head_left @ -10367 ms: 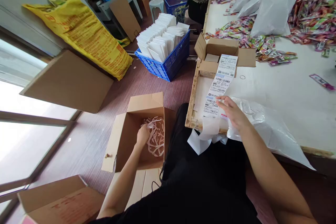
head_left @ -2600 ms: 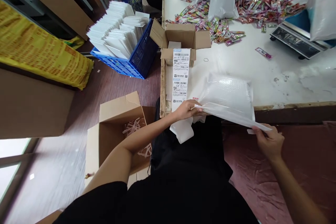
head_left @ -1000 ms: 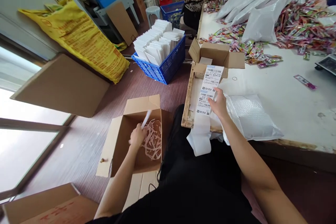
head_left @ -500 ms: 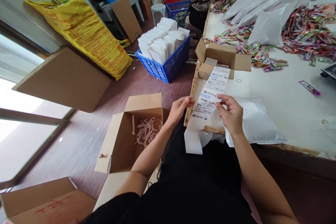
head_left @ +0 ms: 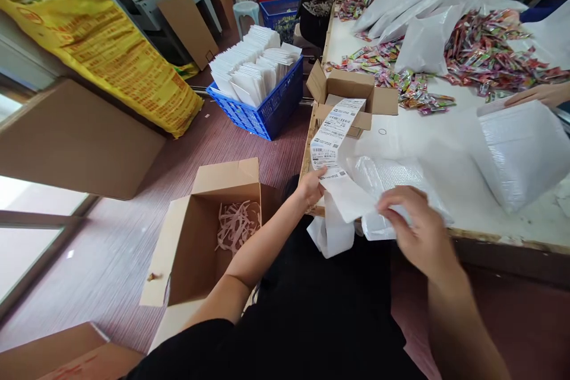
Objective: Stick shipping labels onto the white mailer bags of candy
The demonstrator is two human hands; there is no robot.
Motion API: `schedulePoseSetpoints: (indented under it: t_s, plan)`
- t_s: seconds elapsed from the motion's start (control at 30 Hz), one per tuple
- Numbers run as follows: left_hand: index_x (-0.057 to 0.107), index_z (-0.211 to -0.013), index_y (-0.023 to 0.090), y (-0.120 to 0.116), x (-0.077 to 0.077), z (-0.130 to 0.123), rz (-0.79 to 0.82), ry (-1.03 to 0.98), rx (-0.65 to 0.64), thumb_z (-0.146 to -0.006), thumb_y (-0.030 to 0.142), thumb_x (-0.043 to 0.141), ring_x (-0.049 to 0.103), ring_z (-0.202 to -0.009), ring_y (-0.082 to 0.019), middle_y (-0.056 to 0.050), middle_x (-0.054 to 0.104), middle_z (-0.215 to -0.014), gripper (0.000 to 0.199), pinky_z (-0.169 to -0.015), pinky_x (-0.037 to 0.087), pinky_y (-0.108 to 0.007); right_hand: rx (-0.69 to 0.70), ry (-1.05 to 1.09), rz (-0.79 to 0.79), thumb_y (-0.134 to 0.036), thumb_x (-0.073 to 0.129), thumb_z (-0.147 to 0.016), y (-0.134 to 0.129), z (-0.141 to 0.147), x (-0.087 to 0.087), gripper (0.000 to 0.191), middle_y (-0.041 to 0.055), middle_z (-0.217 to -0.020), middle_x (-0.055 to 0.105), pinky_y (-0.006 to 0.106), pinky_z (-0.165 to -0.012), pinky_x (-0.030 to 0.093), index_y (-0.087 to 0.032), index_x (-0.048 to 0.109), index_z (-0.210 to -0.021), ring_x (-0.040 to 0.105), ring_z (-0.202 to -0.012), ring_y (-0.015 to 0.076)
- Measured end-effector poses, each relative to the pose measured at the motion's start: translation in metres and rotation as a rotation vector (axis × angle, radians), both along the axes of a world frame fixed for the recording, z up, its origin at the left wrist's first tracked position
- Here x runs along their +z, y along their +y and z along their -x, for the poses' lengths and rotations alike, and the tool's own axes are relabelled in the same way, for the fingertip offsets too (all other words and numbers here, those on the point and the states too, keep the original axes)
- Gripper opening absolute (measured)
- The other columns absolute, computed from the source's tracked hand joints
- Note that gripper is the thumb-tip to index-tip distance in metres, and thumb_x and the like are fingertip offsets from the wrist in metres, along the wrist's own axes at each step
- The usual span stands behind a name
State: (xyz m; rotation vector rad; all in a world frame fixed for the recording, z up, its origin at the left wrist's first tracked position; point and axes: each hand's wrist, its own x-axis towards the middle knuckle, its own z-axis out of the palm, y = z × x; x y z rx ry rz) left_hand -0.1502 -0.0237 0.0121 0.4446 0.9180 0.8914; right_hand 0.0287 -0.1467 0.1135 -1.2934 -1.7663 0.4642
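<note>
A long strip of printed shipping labels [head_left: 336, 130] runs out of a small open carton on the table toward me. My left hand [head_left: 313, 186] is closed on the strip's left edge near the table's corner. The strip's blank white end [head_left: 350, 197] stretches right to the fingertips of my right hand [head_left: 412, 222], which is bent in a pinch there and slightly blurred. Under and behind that hand lies a white bubble mailer [head_left: 396, 175], partly covered. A loop of blank backing paper [head_left: 333, 234] hangs over the table edge above my lap.
The small carton [head_left: 380, 101] stands at the table's left edge. Another person's hand [head_left: 541, 95] rests on a second bubble mailer [head_left: 523, 154] at right. Candy-like packets [head_left: 485, 47] and white bags [head_left: 423, 41] lie farther back. A blue basket [head_left: 276, 113] and open box [head_left: 191, 249] are at left.
My left hand has come onto the strip, and my right hand has moved right with its end. A second mailer and another person's hand have appeared at right. The view has shifted right.
</note>
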Motion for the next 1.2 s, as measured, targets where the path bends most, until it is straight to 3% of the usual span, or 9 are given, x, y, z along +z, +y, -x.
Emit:
schedulePoseSetpoints:
  t_s: [0.1, 0.2, 0.33, 0.47, 0.73, 0.87, 1.0, 1.1, 1.2]
  plan:
    - [0.058, -0.132, 0.011, 0.011, -0.014, 0.013, 0.062, 0.086, 0.139, -0.098, 0.022, 0.046, 0.071, -0.106, -0.026, -0.016, 0.073, -0.115, 0.037, -0.091, 0.058, -0.041, -0.227, 0.312, -0.186, -0.028, 0.061, -0.087, -0.002, -0.025, 0.041, 0.004, 0.0027, -0.082, 0.057, 0.038, -0.075, 0.044, -0.028, 0.061, -0.083, 0.056, -0.078, 0.0204]
    - [0.06, -0.129, 0.008, 0.012, -0.022, 0.024, 0.053, 0.121, 0.15, -0.097, 0.025, 0.049, 0.072, -0.104, -0.027, -0.018, 0.074, -0.111, 0.038, -0.09, 0.059, -0.04, -0.405, 0.366, -0.232, -0.034, 0.07, -0.08, 0.028, -0.052, 0.041, 0.013, 0.0026, -0.082, 0.055, 0.035, -0.073, 0.041, -0.025, 0.061, -0.083, 0.052, -0.074, 0.0173]
    - [0.057, -0.132, 0.005, 0.0, -0.026, 0.027, 0.014, 0.083, 0.014, -0.096, 0.028, 0.053, 0.075, -0.091, -0.028, -0.019, 0.076, -0.098, 0.043, -0.087, 0.059, -0.043, -0.243, -0.109, 0.284, -0.042, 0.063, -0.081, 0.088, -0.071, -0.032, 0.023, 0.0061, -0.079, 0.061, 0.036, -0.071, 0.045, -0.02, 0.059, -0.08, 0.054, -0.073, 0.0194]
    - [0.056, -0.133, 0.005, -0.006, -0.025, 0.026, 0.022, 0.084, -0.003, -0.097, 0.029, 0.055, 0.076, -0.084, -0.027, -0.019, 0.077, -0.092, 0.044, -0.082, 0.06, -0.042, -0.274, -0.582, 0.223, -0.031, 0.048, -0.093, 0.099, -0.066, -0.109, 0.033, 0.0185, -0.13, 0.06, 0.052, -0.099, 0.041, -0.014, 0.063, -0.116, 0.054, -0.12, 0.033]
    - [0.06, -0.128, 0.005, -0.006, -0.022, 0.028, -0.002, 0.13, -0.081, -0.1, 0.03, 0.049, 0.075, -0.092, -0.026, -0.02, 0.076, -0.099, 0.039, -0.085, 0.059, -0.04, -0.173, -0.799, 0.194, -0.058, 0.035, -0.098, 0.064, -0.04, -0.142, 0.071, 0.014, -0.162, 0.028, 0.057, -0.121, 0.015, -0.015, 0.034, -0.154, 0.019, -0.151, 0.034]
    - [0.061, -0.127, 0.006, -0.008, -0.027, 0.034, -0.049, 0.093, -0.12, -0.099, 0.033, 0.05, 0.074, -0.095, -0.027, -0.02, 0.076, -0.104, 0.041, -0.085, 0.059, -0.04, -0.386, -0.686, 0.299, -0.065, 0.027, -0.096, 0.052, -0.07, -0.144, 0.08, 0.0194, -0.16, 0.028, 0.062, -0.119, 0.016, -0.011, 0.03, -0.155, 0.021, -0.15, 0.0363]
    - [0.058, -0.131, 0.008, -0.009, -0.033, 0.037, -0.095, 0.05, -0.138, -0.099, 0.035, 0.05, 0.074, -0.098, -0.027, -0.02, 0.075, -0.109, 0.043, -0.083, 0.059, -0.039, -0.812, -0.393, 0.628, -0.081, 0.045, -0.079, 0.043, -0.125, -0.144, 0.092, 0.0324, -0.126, 0.058, 0.067, -0.101, 0.035, -0.005, 0.056, -0.13, 0.052, -0.122, 0.0475]
    - [0.058, -0.132, 0.008, -0.007, -0.036, 0.036, -0.099, 0.067, -0.135, -0.098, 0.037, 0.051, 0.074, -0.098, -0.028, -0.021, 0.074, -0.11, 0.045, -0.082, 0.059, -0.039, -0.852, -0.031, 0.709, -0.076, 0.065, -0.065, 0.032, -0.143, -0.139, 0.072, 0.0185, -0.093, 0.067, 0.053, -0.084, 0.05, -0.013, 0.064, -0.1, 0.063, -0.091, 0.035]
    - [0.058, -0.131, 0.007, -0.006, -0.035, 0.036, -0.096, 0.081, -0.143, -0.097, 0.037, 0.052, 0.073, -0.101, -0.029, -0.022, 0.073, -0.112, 0.046, -0.083, 0.059, -0.04, -0.855, 0.448, 0.438, -0.064, 0.078, -0.058, 0.009, -0.144, -0.125, 0.06, 0.0056, -0.085, 0.065, 0.037, -0.07, 0.053, -0.017, 0.062, -0.093, 0.061, -0.076, 0.0219]
